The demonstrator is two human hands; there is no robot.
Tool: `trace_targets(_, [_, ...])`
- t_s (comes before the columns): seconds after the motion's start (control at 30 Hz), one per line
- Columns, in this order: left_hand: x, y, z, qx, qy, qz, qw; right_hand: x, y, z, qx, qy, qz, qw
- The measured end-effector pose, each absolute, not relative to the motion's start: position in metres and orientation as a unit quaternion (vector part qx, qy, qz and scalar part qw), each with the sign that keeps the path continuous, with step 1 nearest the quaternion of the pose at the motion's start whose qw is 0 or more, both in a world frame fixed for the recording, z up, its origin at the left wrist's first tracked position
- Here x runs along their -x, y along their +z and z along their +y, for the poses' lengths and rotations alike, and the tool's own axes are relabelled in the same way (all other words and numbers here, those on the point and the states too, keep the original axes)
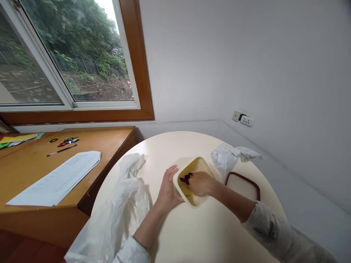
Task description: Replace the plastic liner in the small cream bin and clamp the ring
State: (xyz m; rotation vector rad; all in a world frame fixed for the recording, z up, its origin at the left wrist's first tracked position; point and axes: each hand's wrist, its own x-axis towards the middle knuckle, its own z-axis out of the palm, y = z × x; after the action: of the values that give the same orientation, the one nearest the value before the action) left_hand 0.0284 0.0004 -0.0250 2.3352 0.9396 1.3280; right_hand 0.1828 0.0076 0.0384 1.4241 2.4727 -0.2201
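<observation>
A pale yellow square plastic container (pixel 195 160) is tilted above the round table, its open side towards me. Around its left side my left hand (pixel 168 191) is closed, with the thumb low and the fingers at the upper rim. My right hand (pixel 201 183) reaches inside with bent fingers, closed on dark purple strips (pixel 185 179). The fingertips are partly hidden, and I cannot tell exactly what the strips are.
The round cream table (pixel 197 233) carries a crumpled white plastic bag (pixel 123 204) at left, a knotted white bag (pixel 226 157) at right and a brown-rimmed lid (pixel 244 186). A wooden desk (pixel 109 137) with papers (pixel 60 179), a pen (pixel 61 150) and keys (pixel 68 140) adjoins.
</observation>
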Motion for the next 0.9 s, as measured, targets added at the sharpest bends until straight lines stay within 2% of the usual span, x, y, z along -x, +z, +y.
trace_targets(0.13, [-0.028,-0.022,0.001,-0.811,0.458,0.325,0.162,-0.197,0.051,-0.011,-0.485,-0.065,0.863,0.126])
trace_targets(0.33, [-0.027,-0.019,0.001,-0.825,0.444,0.309,0.166,-0.226,0.071,-0.052,-0.42,-0.108,0.901,0.008])
trace_targets(0.47, [-0.027,-0.017,0.0,-0.825,0.447,0.302,0.17,-0.237,0.069,-0.07,-0.399,-0.108,0.911,-0.015])
trace_targets(0.73, [-0.021,-0.014,-0.005,-0.778,0.457,0.336,0.271,-0.25,0.038,-0.052,-0.384,0.106,0.911,-0.11])
trace_targets(0.9, [-0.019,-0.019,-0.006,-0.762,0.463,0.372,0.257,-0.244,0.024,-0.038,-0.366,0.113,0.916,-0.115])
